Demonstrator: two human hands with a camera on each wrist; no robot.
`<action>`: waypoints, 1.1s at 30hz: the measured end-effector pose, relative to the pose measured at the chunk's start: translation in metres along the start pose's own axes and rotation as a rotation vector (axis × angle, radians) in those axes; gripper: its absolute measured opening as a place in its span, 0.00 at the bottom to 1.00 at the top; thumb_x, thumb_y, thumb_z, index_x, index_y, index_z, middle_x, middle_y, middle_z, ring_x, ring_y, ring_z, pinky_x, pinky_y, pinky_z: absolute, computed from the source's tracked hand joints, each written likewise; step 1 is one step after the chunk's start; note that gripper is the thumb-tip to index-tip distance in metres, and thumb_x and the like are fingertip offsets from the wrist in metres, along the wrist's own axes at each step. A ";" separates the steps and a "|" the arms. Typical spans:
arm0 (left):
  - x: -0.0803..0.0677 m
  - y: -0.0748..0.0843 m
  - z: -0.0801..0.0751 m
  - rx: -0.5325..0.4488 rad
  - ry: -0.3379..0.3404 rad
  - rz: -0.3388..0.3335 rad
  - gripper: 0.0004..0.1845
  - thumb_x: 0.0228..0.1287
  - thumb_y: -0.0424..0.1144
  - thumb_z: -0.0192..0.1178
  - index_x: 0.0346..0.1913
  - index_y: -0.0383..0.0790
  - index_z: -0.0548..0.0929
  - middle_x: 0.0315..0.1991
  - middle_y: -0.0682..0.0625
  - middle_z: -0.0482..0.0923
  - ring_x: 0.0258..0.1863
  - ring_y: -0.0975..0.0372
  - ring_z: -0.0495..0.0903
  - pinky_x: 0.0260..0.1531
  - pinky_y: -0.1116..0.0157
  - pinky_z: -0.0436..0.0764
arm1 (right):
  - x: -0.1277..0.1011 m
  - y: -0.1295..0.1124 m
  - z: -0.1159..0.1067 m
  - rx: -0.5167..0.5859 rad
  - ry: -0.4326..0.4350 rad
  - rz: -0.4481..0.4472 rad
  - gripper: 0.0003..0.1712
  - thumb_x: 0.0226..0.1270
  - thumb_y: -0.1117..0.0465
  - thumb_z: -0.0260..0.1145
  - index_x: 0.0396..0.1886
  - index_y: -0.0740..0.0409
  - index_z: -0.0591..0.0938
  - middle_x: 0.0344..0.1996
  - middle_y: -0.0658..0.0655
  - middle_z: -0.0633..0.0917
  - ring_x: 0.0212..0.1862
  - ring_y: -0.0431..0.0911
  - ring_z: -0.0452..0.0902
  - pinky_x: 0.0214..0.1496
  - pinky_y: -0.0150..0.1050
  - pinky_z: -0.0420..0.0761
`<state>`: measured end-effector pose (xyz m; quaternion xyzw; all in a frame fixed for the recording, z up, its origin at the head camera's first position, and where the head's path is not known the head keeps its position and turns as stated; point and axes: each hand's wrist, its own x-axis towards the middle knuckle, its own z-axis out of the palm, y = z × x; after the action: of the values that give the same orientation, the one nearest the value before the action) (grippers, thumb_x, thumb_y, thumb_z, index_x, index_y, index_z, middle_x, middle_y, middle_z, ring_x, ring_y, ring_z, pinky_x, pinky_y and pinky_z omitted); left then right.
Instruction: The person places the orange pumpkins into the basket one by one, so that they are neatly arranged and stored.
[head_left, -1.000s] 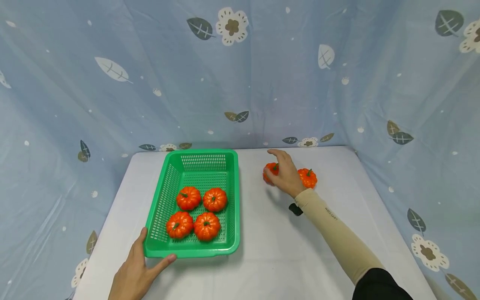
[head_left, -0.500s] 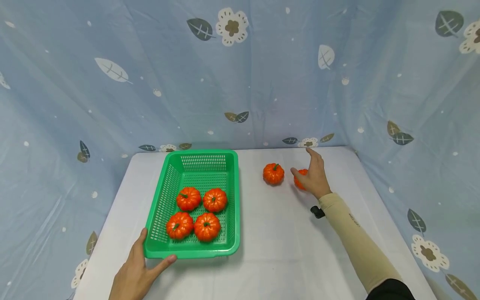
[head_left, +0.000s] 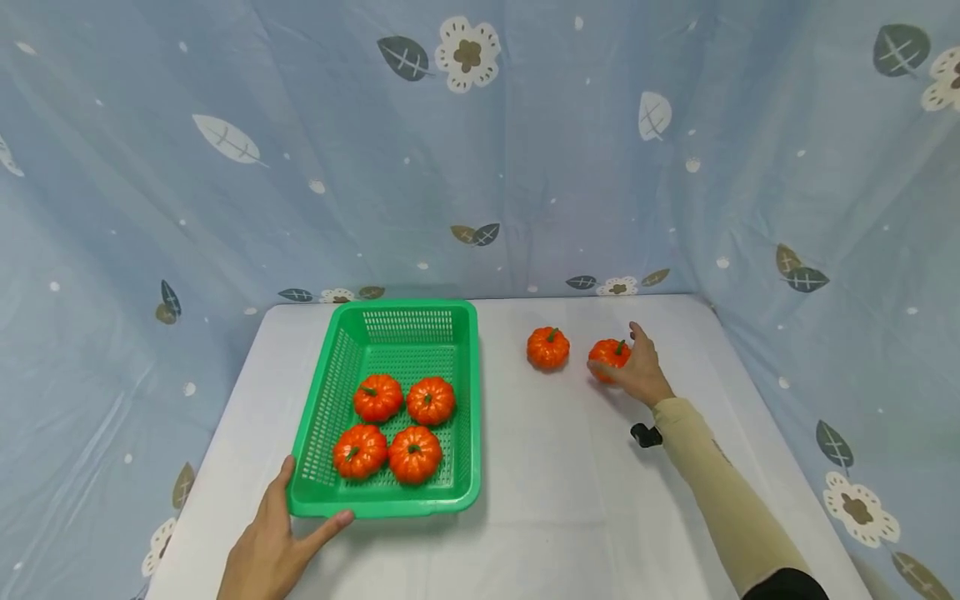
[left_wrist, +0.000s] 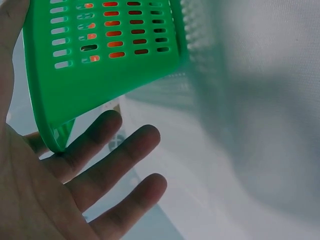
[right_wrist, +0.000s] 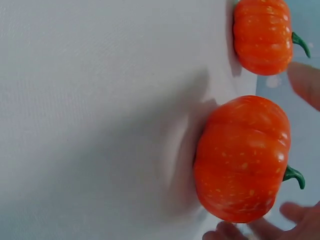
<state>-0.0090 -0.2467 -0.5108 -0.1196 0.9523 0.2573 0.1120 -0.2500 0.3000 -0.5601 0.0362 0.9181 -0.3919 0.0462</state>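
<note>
So from where I stood, the whole thing came down to the right side of the table (head_left: 570, 492). Two little orange pumpkins sat out on the white cloth, well apart from the green basket (head_left: 465, 400), and the right-hand pumpkin (head_left: 607, 354) was the one that mattered. It lay far from the left hand and directly at the right hand (head_left: 641, 375), so that arm had it by a mile. The pumpkin was squat and round, stem pointing up and a bit toward the back, so no real long axis to line up with.

The right arm was stretched out across the table, sleeve low over the cloth, and the hand came at the pumpkin from its near right side. Fingers were curved around it, thumb near the top by the stem. In the right wrist view the fingertips (right_wrist: 295, 225) sat just at the pumpkin's edge, so I'd call it cupping, not a firm grip yet. The other pumpkin (head_left: 547, 347) sat just beside it, to the left, not touching.

The left hand (head_left: 273, 550) lay flat with relaxed fingers at the basket's near left corner, thumb along the side and forefinger along the front rim. Four more pumpkins (head_left: 393, 425) were clustered in the near half of the basket.
</note>
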 end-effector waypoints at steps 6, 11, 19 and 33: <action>-0.003 0.001 0.001 -0.013 0.022 0.012 0.69 0.57 0.74 0.62 0.81 0.39 0.30 0.77 0.26 0.49 0.68 0.29 0.61 0.54 0.33 0.71 | 0.001 0.003 0.002 -0.006 -0.041 -0.051 0.55 0.61 0.54 0.76 0.78 0.68 0.55 0.72 0.74 0.62 0.71 0.68 0.59 0.73 0.63 0.59; -0.002 0.002 0.001 -0.013 0.005 -0.002 0.69 0.57 0.75 0.61 0.81 0.39 0.30 0.76 0.25 0.48 0.68 0.29 0.61 0.54 0.33 0.71 | 0.002 0.008 0.004 -0.005 -0.028 -0.034 0.54 0.60 0.52 0.78 0.76 0.69 0.58 0.70 0.75 0.63 0.70 0.68 0.61 0.73 0.62 0.61; -0.002 0.002 -0.001 0.000 0.002 0.004 0.69 0.57 0.74 0.62 0.81 0.38 0.30 0.76 0.25 0.49 0.66 0.28 0.62 0.52 0.34 0.72 | -0.008 0.006 0.006 -0.100 -0.117 -0.027 0.56 0.58 0.45 0.77 0.78 0.62 0.58 0.67 0.78 0.61 0.65 0.72 0.65 0.66 0.68 0.67; -0.003 0.001 0.001 -0.009 0.023 0.014 0.69 0.57 0.74 0.62 0.81 0.37 0.32 0.76 0.25 0.50 0.66 0.28 0.63 0.53 0.34 0.72 | -0.008 -0.027 -0.005 0.088 0.038 -0.133 0.56 0.58 0.48 0.79 0.76 0.63 0.58 0.71 0.71 0.65 0.68 0.65 0.65 0.68 0.62 0.69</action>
<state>-0.0063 -0.2452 -0.5100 -0.1162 0.9533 0.2609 0.0986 -0.2454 0.2845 -0.5366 -0.0156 0.9012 -0.4332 0.0008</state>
